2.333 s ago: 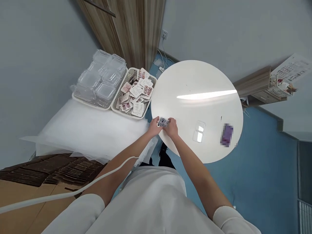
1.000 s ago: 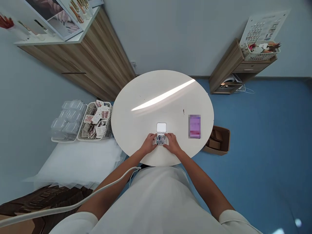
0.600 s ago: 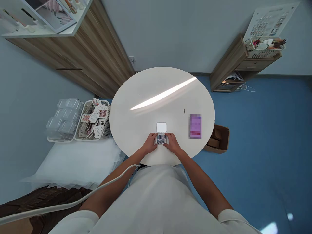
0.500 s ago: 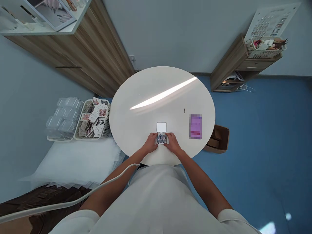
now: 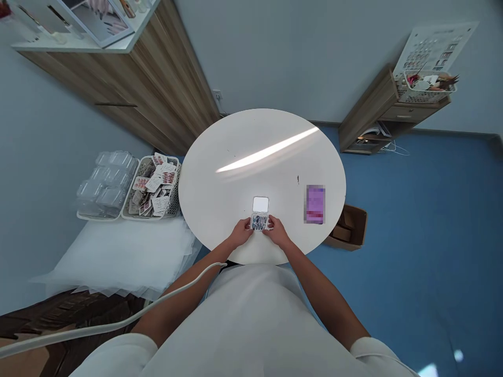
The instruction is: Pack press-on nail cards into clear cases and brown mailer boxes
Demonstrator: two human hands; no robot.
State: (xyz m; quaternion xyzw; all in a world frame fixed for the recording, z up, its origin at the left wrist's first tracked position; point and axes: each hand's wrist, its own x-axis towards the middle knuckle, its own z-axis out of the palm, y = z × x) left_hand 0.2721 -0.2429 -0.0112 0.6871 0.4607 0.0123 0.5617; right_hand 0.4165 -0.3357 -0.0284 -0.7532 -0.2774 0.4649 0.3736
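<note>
A small clear plastic box (image 5: 259, 222) lies on the round white table with its lid (image 5: 260, 204) flipped up and away from me. Rows of dark, shiny pieces that look like press-on nails fill its base. On the left side of the box, my left hand (image 5: 241, 232) grips the edge with fingers and thumb. My right hand (image 5: 277, 231) holds the opposite edge the same way. To the right lies a purple item (image 5: 315, 204), blurred out so that its kind is hidden.
The white table (image 5: 220, 199) carries a small dark speck (image 5: 297, 179). At left stand a basket of nail cards (image 5: 151, 186) and stacked clear boxes (image 5: 106, 183). A cardboard box (image 5: 349, 230) sits on the floor at right. A white cable (image 5: 118, 327) crosses my left arm.
My fingers have shifted slightly outward and down along the box's sides, uncovering more of it. The box stays in place with its lid up. The camera view has tilted a little.
</note>
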